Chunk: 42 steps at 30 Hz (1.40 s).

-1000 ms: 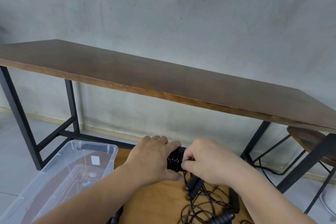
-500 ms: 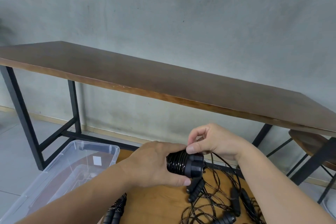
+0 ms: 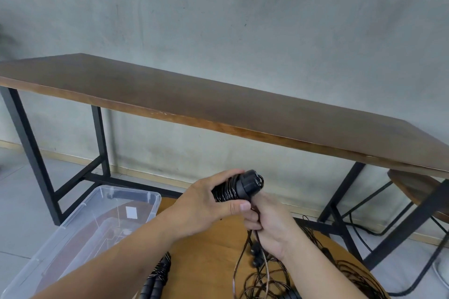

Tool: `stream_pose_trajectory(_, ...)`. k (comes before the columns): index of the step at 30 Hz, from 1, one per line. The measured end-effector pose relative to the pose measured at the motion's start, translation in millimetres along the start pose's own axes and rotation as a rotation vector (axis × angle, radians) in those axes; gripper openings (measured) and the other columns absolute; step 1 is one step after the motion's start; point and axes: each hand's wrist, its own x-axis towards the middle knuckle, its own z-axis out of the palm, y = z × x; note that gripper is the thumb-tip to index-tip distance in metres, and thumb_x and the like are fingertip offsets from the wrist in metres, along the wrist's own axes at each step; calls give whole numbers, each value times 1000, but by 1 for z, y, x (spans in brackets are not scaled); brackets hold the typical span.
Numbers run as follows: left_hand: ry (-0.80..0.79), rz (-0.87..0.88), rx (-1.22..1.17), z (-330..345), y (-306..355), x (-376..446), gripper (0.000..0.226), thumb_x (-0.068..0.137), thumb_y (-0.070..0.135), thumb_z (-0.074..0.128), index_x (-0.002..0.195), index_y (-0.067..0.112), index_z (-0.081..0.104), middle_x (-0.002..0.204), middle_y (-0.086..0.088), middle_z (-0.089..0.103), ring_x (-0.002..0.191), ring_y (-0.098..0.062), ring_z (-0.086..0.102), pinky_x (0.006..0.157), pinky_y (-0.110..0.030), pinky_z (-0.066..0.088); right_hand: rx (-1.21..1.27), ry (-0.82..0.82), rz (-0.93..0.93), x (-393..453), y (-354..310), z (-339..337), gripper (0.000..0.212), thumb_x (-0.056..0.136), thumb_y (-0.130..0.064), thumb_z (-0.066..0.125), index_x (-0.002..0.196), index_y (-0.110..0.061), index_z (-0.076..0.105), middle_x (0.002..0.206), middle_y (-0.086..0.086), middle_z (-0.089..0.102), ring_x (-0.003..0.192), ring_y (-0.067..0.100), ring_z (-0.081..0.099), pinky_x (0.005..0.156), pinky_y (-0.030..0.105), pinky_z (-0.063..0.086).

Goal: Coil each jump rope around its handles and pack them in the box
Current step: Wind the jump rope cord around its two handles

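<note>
Two hands busy: left hand grips handles, right hand pinches rope over round wooden table; concrete wall behind.

Handles are mostly hidden under the left hand; only their end caps are seen. The rope strand is covered inside the right hand. The box is cut off at the lower left edge. A coiled rope and loose ropes are cropped by the bottom edge.
</note>
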Motion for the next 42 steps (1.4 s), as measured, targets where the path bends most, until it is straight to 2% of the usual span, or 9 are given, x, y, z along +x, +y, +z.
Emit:
stream_pose_trajectory(4, 89, -57, 111, 1, -10, 7, 66, 69, 66, 75, 128, 57, 47, 111, 19, 65, 101, -3, 61, 89, -25, 52, -272, 97, 11, -10, 7, 11, 28, 105, -18, 43, 92, -7, 66, 61, 0, 42, 48, 9, 30, 45, 20, 24)
stream_pose_trajectory(13, 75, -52, 531, 8, -15, 9, 82, 74, 66, 72, 144, 52, 31, 122, 18, 53, 112, -6, 50, 96, -27, 44, -908, 121, 132, -27, 2, 18, 28, 104, -14, 36, 85, -20, 56, 62, -4, 55, 44, 7, 46, 48, 21, 40)
stream_pose_trajectory(17, 39, -1, 789, 7, -19, 12, 81, 81, 65, 64, 147, 52, 19, 133, 15, 46, 123, -10, 42, 106, -31, 32, -997, 49, 231, -33, -1, 18, 19, 105, -20, 37, 116, -16, 52, 75, 0, 61, 54, 10, 57, 52, 21, 49)
stream_pose_trajectory(22, 38, 95, 1108, 11, -17, 14, 75, 87, 63, 56, 148, 48, 13, 140, 8, 39, 128, -18, 38, 108, -35, 28, -1518, -123, 244, -40, -4, 28, 19, 98, -16, 47, 108, -4, 59, 100, 14, 72, 91, 28, 71, 84, 43, 59)
stream_pose_trajectory(24, 31, 129, 1171, 13, -17, 12, 72, 88, 61, 55, 147, 46, 16, 139, 5, 41, 126, -20, 40, 105, -37, 30, -1596, -135, 228, -41, -8, 32, 20, 98, -20, 48, 105, -5, 60, 92, 8, 68, 88, 28, 69, 76, 38, 58)
stream_pose_trajectory(27, 2, 147, 1153, 15, -20, 10, 70, 84, 64, 57, 142, 48, 22, 133, 7, 47, 121, -19, 45, 100, -37, 33, -1720, -142, 162, -41, -31, 36, 24, 99, -31, 51, 104, -10, 62, 77, 1, 55, 71, 20, 56, 55, 28, 41)
stream_pose_trajectory(32, -130, 101, 1116, 24, -8, 3, 82, 73, 82, 52, 143, 46, 28, 131, 9, 49, 121, -16, 46, 101, -34, 33, -1787, -338, 185, -35, -75, 31, 24, 93, -31, 61, 89, -11, 73, 75, 6, 74, 44, 2, 53, 54, 20, 45)
stream_pose_trajectory(36, -185, 111, 983, 24, 5, -5, 73, 73, 89, 42, 131, 45, 42, 114, 13, 55, 109, -11, 50, 96, -31, 37, -1621, -441, 149, -21, -99, 20, 16, 84, -31, 76, 87, -15, 76, 66, -5, 68, 50, 5, 56, 56, 18, 47)
stream_pose_trajectory(42, -222, 149, 711, 16, 19, -8, 58, 76, 73, 62, 126, 47, 49, 102, 19, 62, 92, 1, 49, 86, -22, 42, -1321, -588, 227, -6, -114, -3, 12, 85, -23, 77, 91, -13, 76, 72, -1, 68, 56, 8, 56, 74, 30, 51)
